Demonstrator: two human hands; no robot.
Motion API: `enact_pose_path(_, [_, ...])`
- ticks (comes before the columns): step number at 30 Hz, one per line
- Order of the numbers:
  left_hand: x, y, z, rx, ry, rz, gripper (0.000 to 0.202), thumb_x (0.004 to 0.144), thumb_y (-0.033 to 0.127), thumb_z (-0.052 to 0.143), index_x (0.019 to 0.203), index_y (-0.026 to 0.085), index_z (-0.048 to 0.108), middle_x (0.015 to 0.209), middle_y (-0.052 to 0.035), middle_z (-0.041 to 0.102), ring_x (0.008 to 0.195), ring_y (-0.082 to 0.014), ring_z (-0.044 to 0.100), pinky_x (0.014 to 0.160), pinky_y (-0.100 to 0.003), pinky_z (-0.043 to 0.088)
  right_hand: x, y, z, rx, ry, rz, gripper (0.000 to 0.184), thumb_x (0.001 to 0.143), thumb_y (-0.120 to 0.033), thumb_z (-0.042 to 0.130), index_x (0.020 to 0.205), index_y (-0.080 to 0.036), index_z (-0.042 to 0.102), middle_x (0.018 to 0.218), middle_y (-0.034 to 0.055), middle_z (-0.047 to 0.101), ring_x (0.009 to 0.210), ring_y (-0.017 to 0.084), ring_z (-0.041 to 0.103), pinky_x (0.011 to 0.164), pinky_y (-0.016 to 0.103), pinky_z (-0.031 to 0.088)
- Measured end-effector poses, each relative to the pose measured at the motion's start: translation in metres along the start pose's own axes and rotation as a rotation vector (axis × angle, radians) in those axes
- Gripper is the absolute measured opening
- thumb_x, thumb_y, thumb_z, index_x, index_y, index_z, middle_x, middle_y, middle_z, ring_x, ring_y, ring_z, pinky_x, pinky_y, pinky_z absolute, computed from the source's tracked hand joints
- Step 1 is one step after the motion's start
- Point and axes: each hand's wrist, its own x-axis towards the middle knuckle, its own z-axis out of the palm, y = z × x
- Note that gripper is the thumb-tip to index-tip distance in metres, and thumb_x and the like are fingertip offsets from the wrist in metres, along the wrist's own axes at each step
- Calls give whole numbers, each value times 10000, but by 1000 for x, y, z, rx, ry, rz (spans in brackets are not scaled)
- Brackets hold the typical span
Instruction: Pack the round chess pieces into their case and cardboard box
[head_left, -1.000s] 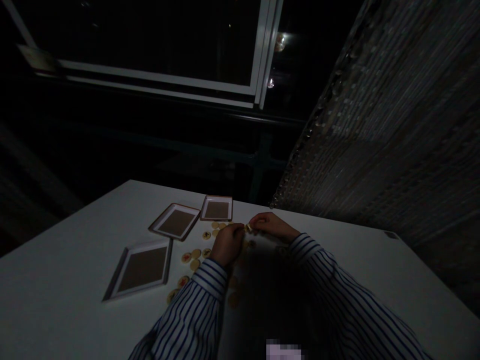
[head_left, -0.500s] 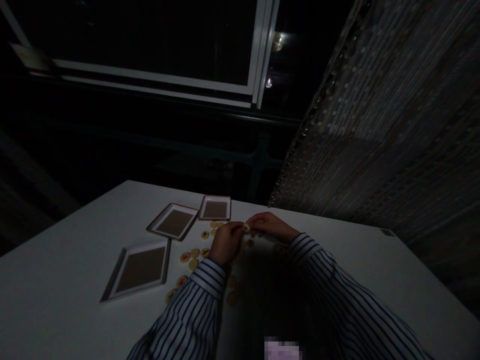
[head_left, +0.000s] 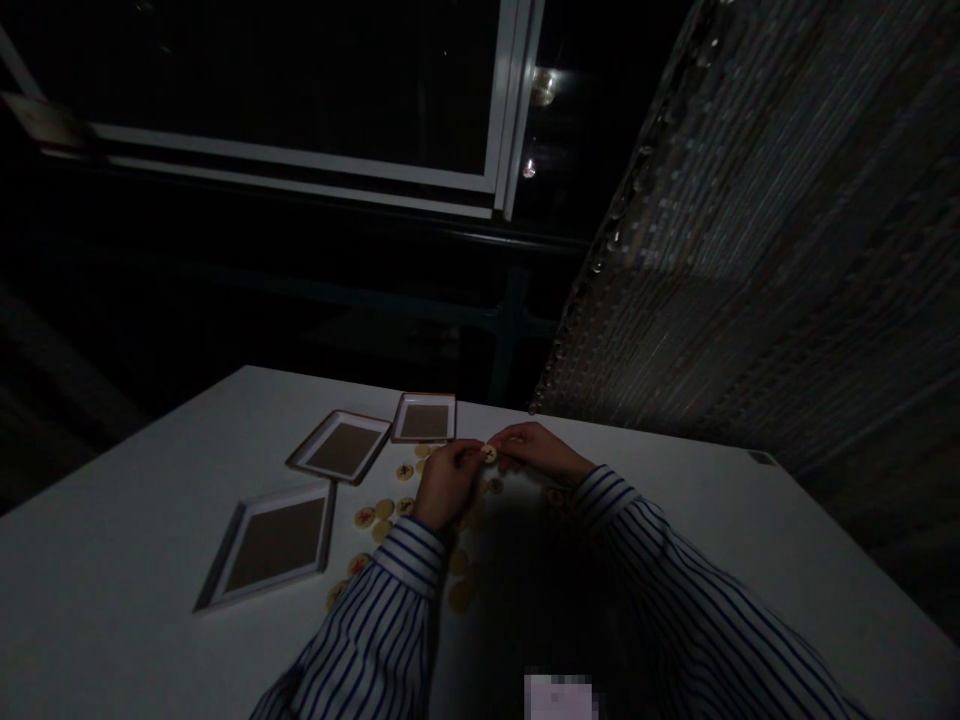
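Note:
Between my two hands is a round, pale Chinese chess piece (head_left: 489, 454) with a dark character on its face. My left hand (head_left: 448, 482) pinches it from the left with thumb and finger. From the right, the fingertips of my right hand (head_left: 541, 452) close on the same piece. More pieces lie loose around my left wrist, some face up like the red-marked piece (head_left: 364, 517), others blank side up like the plain piece (head_left: 385, 508). A dark-marked piece (head_left: 495, 486) rests on the table just below my hands. Shadow hides part of the pieces between my forearms.
On the white table (head_left: 165, 480), three shallow trays stand to the left: a near tray (head_left: 328, 530), a middle tray (head_left: 300, 462) and a far tray (head_left: 454, 420). A beaded curtain (head_left: 675, 300) hangs beyond the right edge. Behind is a dark window with a white frame (head_left: 300, 155).
The view has shifted slightly, so the table and trays sit a little further left. The held piece has turned so its marked face shows more fully. Both hands stay together on it.

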Motion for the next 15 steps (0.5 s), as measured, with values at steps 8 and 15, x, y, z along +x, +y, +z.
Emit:
enact_pose_path(8, [0, 1, 1, -95, 1, -55, 271, 696, 358, 552, 821, 131, 632, 744, -55, 670, 698, -163, 605, 634, -260, 452, -5, -2, -4, -31, 13, -18, 237, 724, -322, 545, 830, -131, 634, 689, 31, 649, 592, 114, 580, 504, 197, 390])
enact_pose_path(15, [-2, 15, -2, -150, -16, -88, 280, 693, 338, 562, 847, 114, 629, 805, -80, 672, 753, -166, 609, 691, -264, 455, -13, 0, -13, -14, 17, -60, 256, 729, -328, 541, 863, -127, 626, 815, 54, 659, 621, 106, 575, 518, 197, 394])
